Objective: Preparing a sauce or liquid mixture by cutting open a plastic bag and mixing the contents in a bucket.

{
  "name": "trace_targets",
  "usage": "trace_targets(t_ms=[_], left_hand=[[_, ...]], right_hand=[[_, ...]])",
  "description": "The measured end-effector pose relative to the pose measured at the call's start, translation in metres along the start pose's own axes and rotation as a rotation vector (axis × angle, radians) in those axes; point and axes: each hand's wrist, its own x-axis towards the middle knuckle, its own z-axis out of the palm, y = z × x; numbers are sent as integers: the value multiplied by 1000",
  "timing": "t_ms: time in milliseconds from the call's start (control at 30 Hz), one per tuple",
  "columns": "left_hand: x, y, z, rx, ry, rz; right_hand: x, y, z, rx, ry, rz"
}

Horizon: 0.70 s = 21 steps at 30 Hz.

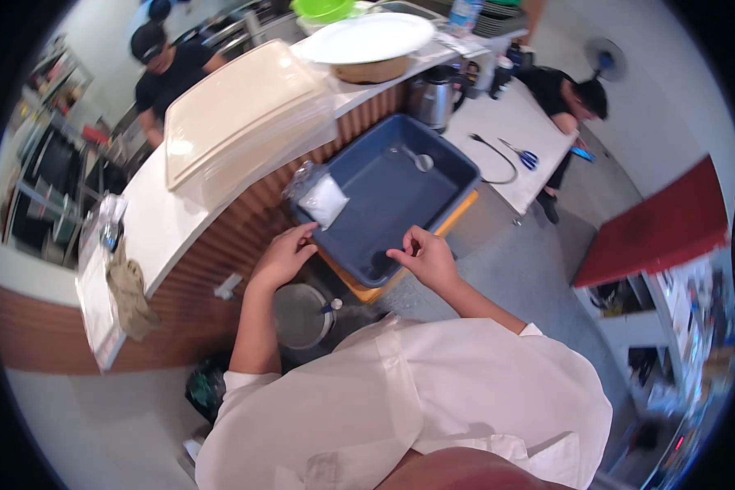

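A dark blue-grey plastic tub (376, 192) lies in front of me. At its near left corner is my left hand (282, 260), fingers loosely bent, thumb apart, with nothing visible in it. Just beyond those fingertips, a clear plastic bag with white contents (325, 201) rests over the tub's left rim. My right hand (427, 260) hovers by the tub's near right side. Its fingers are curled and its thumb points inward, apart from them; I see nothing between. A small scoop with a round white bowl (424, 163) lies at the tub's far end.
Beneath the tub shows a yellow-orange edge (367, 292). A round metal pot (302, 317) stands below my left forearm. The white counter (159, 220) carries a large beige lidded box (237, 106). Scissors (529, 160) and a black cable lie on the right table. Two people are farther off.
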Motion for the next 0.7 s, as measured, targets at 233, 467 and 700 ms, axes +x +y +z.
trace_targets(t_ms=[233,467,700], left_hand=[[17,34,47,-81,-200,179],[23,136,141,-283,-469,415],[21,273,215,-322,-501,662]], right_hand=[[-78,-22,-28,-36,249,-60],[-169,-33,-83,38,79,86],[-246,6,-184,-89,257,-4]])
